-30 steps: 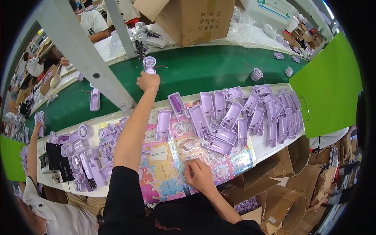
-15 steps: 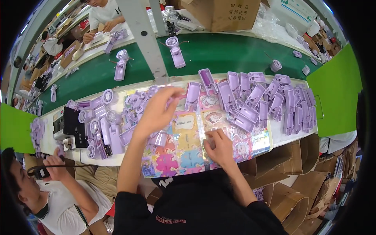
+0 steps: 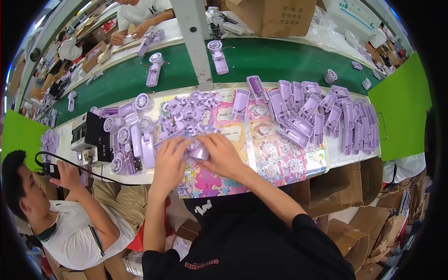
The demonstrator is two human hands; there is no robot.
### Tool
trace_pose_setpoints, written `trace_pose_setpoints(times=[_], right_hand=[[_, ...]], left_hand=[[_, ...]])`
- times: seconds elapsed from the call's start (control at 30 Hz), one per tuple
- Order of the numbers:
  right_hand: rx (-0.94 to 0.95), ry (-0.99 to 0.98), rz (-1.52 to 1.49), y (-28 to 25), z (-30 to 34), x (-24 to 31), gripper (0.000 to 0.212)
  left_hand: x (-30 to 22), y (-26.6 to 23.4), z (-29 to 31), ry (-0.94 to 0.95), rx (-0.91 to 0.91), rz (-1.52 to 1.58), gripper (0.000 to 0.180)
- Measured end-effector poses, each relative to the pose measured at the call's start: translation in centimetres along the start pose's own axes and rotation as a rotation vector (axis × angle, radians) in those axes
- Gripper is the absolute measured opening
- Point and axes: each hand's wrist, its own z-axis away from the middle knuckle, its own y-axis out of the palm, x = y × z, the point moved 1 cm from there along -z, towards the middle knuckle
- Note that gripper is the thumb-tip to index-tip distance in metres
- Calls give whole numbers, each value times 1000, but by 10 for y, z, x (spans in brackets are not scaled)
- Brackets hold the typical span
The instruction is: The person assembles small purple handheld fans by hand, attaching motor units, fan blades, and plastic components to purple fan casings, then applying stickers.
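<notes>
My left hand (image 3: pixel 169 164) and my right hand (image 3: pixel 225 156) meet near the middle of the bench, around a rounded light-purple plastic housing (image 3: pixel 198 151). Fingers of both hands curl over its far side and partly hide it. Just beyond the fingertips lies a heap of small purple plastic parts (image 3: pixel 191 109). Beneath the hands is a colourful printed mat (image 3: pixel 261 156). Left of my left hand are several purple housings with round heads (image 3: pixel 148 149). Long open purple shells (image 3: pixel 240 103) begin at the mat's far side and spread right in a dense group.
Behind the bench runs a green conveyor belt (image 3: pixel 270 60) carrying scattered purple assemblies. A metal post (image 3: pixel 198 56) rises at its near edge. A black box-shaped device (image 3: pixel 95 139) stands at left, with a seated co-worker (image 3: pixel 74 210) beside it. Cardboard boxes (image 3: pixel 347 186) sit below at right.
My left hand has come back from the heap of small parts to the housing. My right hand has moved left across the mat to join it. The whole view has shifted slightly.
</notes>
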Motion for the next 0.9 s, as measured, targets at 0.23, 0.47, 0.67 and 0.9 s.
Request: trace_pose_setpoints(times=[0.23,0.47,0.67,0.9], right_hand=[[206,541,-997,-45,22,-7,35],[221,878,-1331,-66,45,0,44],[162,759,-1559,-65,64,3,51],[285,890,-1539,-57,85,-2,62]], left_hand=[[-16,-15,-3,-20,216,523,51],[-44,11,-10,170,-2,450,34],[-46,25,-6,177,-1,400,27],[-42,43,8,191,-83,413,25]])
